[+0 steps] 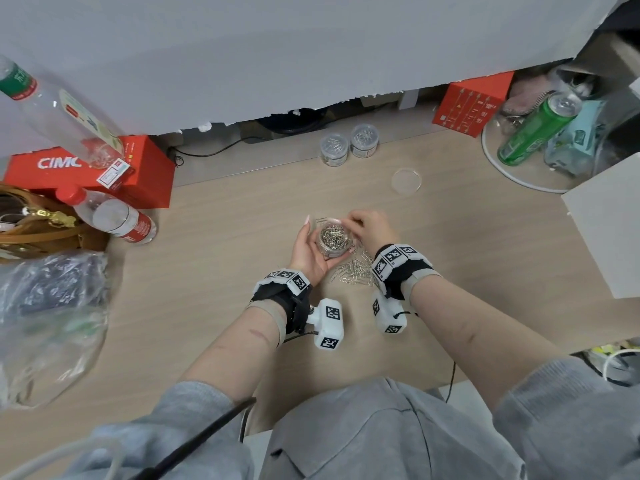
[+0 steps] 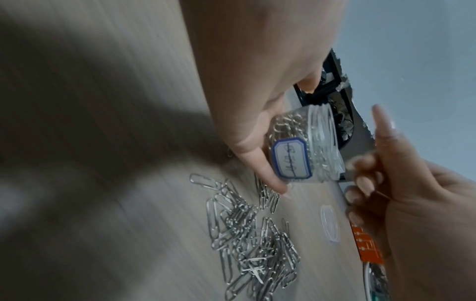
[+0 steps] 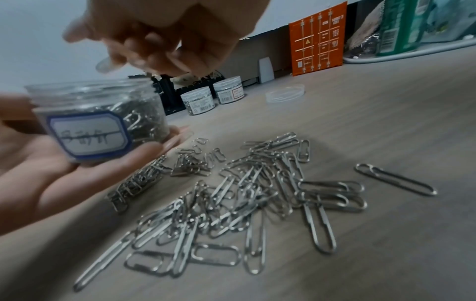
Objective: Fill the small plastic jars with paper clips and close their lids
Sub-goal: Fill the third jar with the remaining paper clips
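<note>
My left hand cups a small clear jar, upright and lidless, packed with silver paper clips. Its blue-bordered label faces the wrist cameras, and the left fingers wrap under the jar. My right hand hovers at the jar's far rim with fingers curled; no clip shows between them. A loose pile of paper clips lies on the table just right of the jar. A clear lid lies flat farther back. Two lidded jars of clips stand behind.
A red box and a green can on a white round tray are at back right. A water bottle, a red box, a brown bag and a plastic bag crowd the left. A white board juts in at right.
</note>
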`<state>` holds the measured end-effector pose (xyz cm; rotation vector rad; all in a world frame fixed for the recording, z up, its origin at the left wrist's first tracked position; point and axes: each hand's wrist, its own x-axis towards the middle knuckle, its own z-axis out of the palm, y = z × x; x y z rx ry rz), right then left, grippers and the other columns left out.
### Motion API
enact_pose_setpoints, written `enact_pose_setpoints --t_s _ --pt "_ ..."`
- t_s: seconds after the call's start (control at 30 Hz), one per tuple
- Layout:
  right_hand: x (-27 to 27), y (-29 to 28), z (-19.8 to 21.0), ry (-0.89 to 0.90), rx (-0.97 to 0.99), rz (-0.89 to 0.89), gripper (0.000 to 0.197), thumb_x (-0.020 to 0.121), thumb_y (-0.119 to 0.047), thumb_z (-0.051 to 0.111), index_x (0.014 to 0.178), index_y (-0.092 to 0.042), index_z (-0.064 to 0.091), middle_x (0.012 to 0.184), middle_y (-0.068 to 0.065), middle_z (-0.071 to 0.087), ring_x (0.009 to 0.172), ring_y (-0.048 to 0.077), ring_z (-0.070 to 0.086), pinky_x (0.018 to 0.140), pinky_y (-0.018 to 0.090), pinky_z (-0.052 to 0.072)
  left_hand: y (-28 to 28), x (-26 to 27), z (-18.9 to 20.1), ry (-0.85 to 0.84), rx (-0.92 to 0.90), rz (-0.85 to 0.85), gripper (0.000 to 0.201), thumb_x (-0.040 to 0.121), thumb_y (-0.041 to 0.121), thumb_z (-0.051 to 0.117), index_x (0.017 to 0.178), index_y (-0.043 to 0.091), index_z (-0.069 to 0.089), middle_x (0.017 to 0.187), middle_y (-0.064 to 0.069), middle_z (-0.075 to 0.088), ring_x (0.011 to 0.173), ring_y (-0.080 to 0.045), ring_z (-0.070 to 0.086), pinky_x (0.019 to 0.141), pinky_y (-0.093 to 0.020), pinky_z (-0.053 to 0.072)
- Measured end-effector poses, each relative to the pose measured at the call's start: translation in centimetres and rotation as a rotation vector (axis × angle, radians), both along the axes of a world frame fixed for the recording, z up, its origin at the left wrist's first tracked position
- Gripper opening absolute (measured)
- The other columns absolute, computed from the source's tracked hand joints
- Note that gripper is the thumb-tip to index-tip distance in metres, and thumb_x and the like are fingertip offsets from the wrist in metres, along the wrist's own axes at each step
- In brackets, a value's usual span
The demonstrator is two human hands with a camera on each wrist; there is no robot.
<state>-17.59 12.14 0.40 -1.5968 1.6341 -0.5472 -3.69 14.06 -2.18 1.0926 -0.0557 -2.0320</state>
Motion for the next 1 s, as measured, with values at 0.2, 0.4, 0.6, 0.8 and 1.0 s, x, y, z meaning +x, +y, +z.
enact_pose_setpoints --t_s 0.2,0.4,0.6,0.8,1.0 --pt "-2.8 1.8 -2.1 0.209 -0.126 -0.089 0.024 0.094 -0.032 0.045 0.093 -0.013 0.06 0.093 0.002 0.059 0.093 0.021 0.051 0.083 0.036 0.039 0.3 0.6 -0.9 -0.084 -0.033 0.133 0.05 0.096 0.042 0.037 0.129 0.006 0.047 0.132 -0.023 0.052 0.116 -0.039 0.054 0.075 -0.045 0.058" --pt "-4.1 5.9 -5.2 0.408 0.081 -0.053 0.093 0.076 -0.07 0.046 0.147 -0.026 0.005 0.156 -0.001 -0.011 0.144 0.017 -0.009 0.117 0.035 -0.006 0.4 1.5 -1.9 -0.123 -0.019 0.169 0.062 0.092 0.044 0.044 0.14 0.007 0.036 0.136 -0.023 0.049 0.117 -0.039 0.055 0.076 -0.048 0.056" --pt "-3.3 7.7 -6.3 0.456 0.121 0.012 0.119 0.061 -0.086 0.039 0.145 -0.022 -0.015 0.152 0.004 -0.026 0.14 0.017 -0.025 0.116 0.035 -0.014 0.5 1.5 -1.9 -0.112 -0.051 0.145 0.052 0.094 0.041 0.04 0.133 0.007 0.043 0.135 -0.024 0.049 0.119 -0.039 0.053 0.075 -0.047 0.057" --pt "-1.2 7.0 -6.6 0.563 0.103 0.189 0.119 0.064 -0.083 0.043 0.144 -0.019 -0.017 0.152 0.002 -0.025 0.141 0.02 -0.022 0.114 0.036 -0.018 0.9 2.1 -1.9 -0.088 -0.046 0.157 0.033 0.096 0.035 0.037 0.118 0.012 0.048 0.129 -0.022 0.053 0.121 -0.042 0.05 0.074 -0.048 0.057" --pt "1.1 3.4 -6.2 0.573 0.051 0.283 0.102 0.077 -0.072 0.042 0.146 -0.018 -0.01 0.155 0.001 -0.014 0.144 0.019 -0.012 0.112 0.032 -0.016 1.1 3.8 -2.1 -0.125 -0.037 0.205 0.032 0.096 0.035 0.038 0.119 0.015 0.047 0.138 -0.02 0.047 0.121 -0.042 0.05 0.072 -0.046 0.058"
